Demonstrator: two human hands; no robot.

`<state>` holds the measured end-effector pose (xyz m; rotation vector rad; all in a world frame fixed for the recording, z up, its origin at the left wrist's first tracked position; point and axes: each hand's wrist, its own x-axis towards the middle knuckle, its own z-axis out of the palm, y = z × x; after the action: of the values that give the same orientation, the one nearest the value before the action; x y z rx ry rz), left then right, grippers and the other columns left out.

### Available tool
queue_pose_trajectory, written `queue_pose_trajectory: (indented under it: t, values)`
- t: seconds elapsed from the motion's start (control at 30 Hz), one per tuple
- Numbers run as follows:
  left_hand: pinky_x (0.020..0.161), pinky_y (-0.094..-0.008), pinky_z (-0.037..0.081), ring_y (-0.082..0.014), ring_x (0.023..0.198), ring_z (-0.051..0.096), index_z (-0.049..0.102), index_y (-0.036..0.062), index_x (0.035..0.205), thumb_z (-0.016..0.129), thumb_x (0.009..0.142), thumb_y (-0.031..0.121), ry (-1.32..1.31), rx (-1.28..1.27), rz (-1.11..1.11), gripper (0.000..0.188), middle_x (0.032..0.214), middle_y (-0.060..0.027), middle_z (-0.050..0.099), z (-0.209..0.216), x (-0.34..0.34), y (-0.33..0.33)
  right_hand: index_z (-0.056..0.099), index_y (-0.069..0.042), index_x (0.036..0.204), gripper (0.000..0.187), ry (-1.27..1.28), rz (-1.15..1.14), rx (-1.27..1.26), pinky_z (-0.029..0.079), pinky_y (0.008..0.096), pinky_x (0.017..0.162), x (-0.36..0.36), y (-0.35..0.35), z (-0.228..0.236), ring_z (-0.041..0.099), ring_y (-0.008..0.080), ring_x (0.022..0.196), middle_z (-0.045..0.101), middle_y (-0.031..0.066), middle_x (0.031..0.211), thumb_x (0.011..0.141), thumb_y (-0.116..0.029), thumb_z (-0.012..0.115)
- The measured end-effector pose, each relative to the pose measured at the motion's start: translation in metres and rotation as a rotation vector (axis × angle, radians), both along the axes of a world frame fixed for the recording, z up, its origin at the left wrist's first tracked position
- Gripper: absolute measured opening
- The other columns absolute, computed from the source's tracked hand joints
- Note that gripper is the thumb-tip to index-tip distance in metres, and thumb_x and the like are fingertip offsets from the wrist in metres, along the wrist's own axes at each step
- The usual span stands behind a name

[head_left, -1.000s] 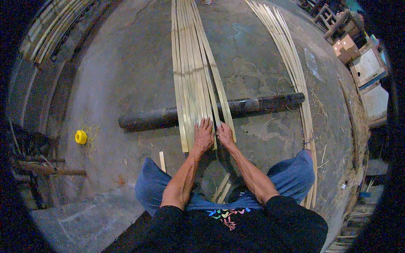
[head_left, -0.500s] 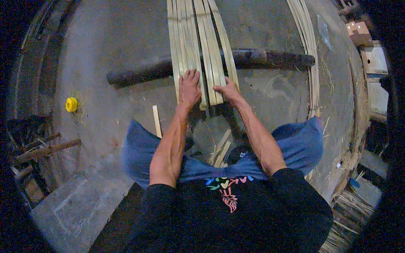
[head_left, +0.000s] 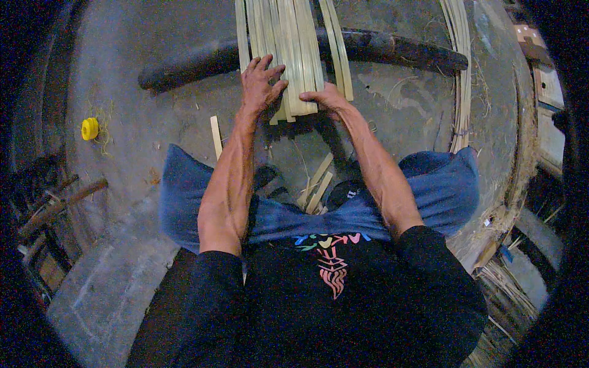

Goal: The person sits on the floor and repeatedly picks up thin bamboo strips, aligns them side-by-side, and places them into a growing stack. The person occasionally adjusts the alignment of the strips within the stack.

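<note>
Long pale bamboo strips [head_left: 288,49] lie side by side in front of me, crossing over a dark round pole [head_left: 405,50]. My right hand [head_left: 329,100] grips their near ends at the right edge, thumb on top and fingers tucked beneath. At the left edge, my left hand [head_left: 262,86] has its fingers spread, touching or just over the strips. One loose strip [head_left: 241,30] stands apart on the left, partly behind that hand. On the right, a couple of separate strips [head_left: 337,52] lie apart from the main group.
A yellow spool of twine [head_left: 90,129] sits on the floor at left. Another strip bundle [head_left: 461,92] runs along the right. Short offcuts [head_left: 319,190] lie between my legs, and one short slat [head_left: 216,136] is beside my left forearm. A cardboard box [head_left: 532,38] stands far right.
The gap in the middle of the strips has closed, and they sit tighter together. My left hand has lifted its fingers apart and shifted left. The view has moved slightly.
</note>
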<state>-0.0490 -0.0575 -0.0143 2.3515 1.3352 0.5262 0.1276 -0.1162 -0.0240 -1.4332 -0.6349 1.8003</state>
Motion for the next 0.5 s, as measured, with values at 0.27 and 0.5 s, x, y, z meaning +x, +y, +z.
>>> queue_pose_trajectory:
  t: [0.27,0.5]
  values:
    - [0.093,-0.0417,0.021,-0.0312,0.113,0.027,0.053,0.0157,0.103,0.063,0.058,0.026,0.032,-0.050,0.021,0.047,0.119,-0.0091,0.038,-0.001,0.002,0.002,0.051,0.000,0.098,0.045,-0.134,0.069,0.004,0.043,0.0299,0.074,0.017,0.002,-0.011,0.054,0.0201,0.081,0.056,0.0080,0.091,0.057,-0.010,0.068]
    - [0.094,-0.0462,0.016,-0.0312,0.115,0.024,0.045,0.0157,0.111,0.055,0.065,0.027,0.036,0.011,-0.037,0.048,0.121,-0.0086,0.035,-0.002,0.008,-0.009,0.051,-0.001,0.098,0.042,0.150,-0.018,-0.043,0.043,0.0317,0.072,0.003,-0.012,-0.003,0.054,0.0209,0.080,0.057,0.0082,0.090,0.059,-0.010,0.066]
